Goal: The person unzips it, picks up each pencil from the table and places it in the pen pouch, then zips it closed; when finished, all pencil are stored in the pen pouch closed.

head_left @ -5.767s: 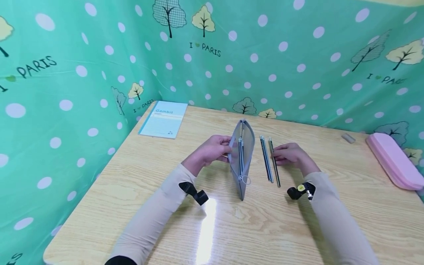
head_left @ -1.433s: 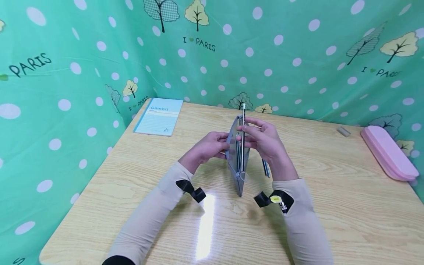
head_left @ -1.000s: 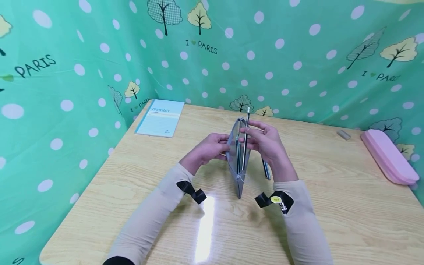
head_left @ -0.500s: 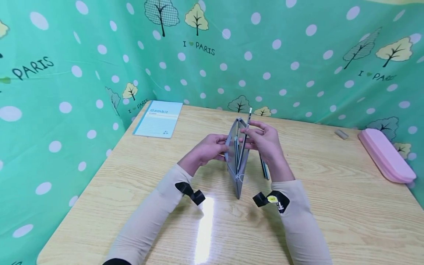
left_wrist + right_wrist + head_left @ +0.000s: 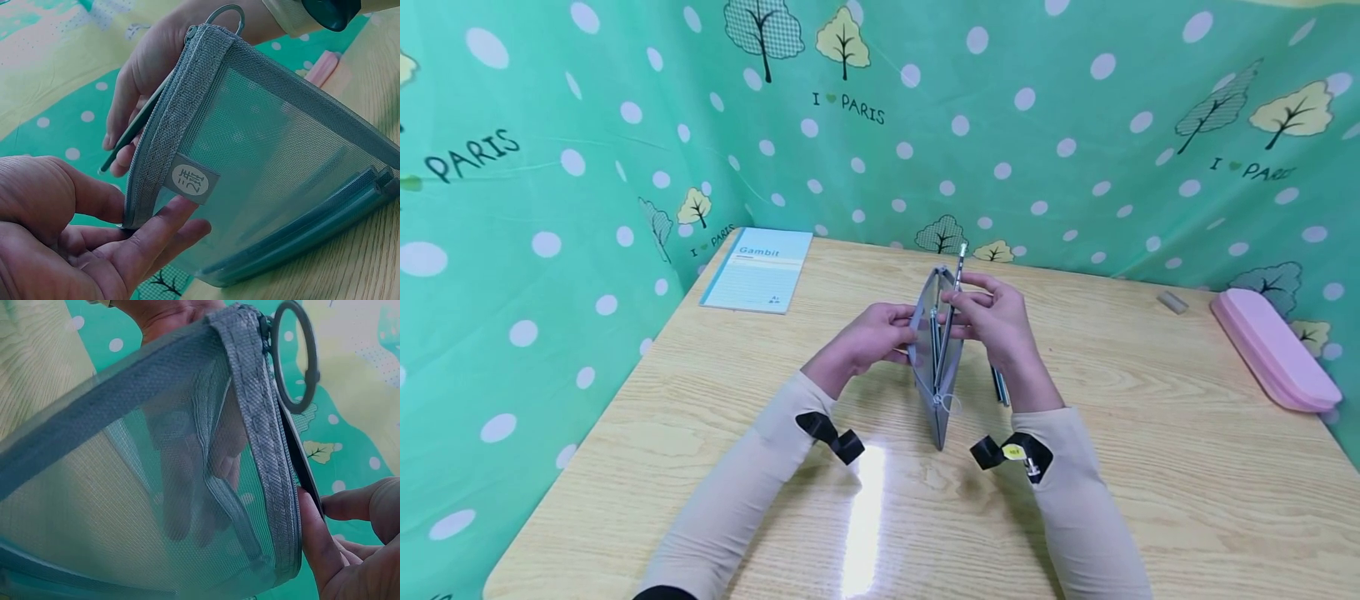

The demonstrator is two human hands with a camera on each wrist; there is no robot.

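A grey mesh zip pouch (image 5: 942,421) stands on edge on the table, its zipped mouth open upward. My left hand (image 5: 874,337) grips its left side between thumb and fingers, near a small round-printed label (image 5: 189,180). In my right hand (image 5: 1002,323) a dark pencil (image 5: 961,265) is pinched, tilted, its lower part down in the mouth and its silvery end up. More pencils (image 5: 935,329) lie inside, showing through the mesh in the left wrist view. Other pencils (image 5: 1000,387) on the table are partly hidden behind my right wrist. A ring pull (image 5: 296,356) hangs at the zip's end.
A pale blue notebook (image 5: 756,271) lies at the back left of the wooden table (image 5: 760,400). A pink pencil case (image 5: 1273,348) is at the right edge, with a small grey eraser (image 5: 1172,302) beside it. A green patterned cloth (image 5: 880,150) hangs behind the table.
My right hand has taken a pencil from the table and brought it left to the pouch mouth. Its lower end has since gone into the pouch and leaned left. My left hand keeps its grip.
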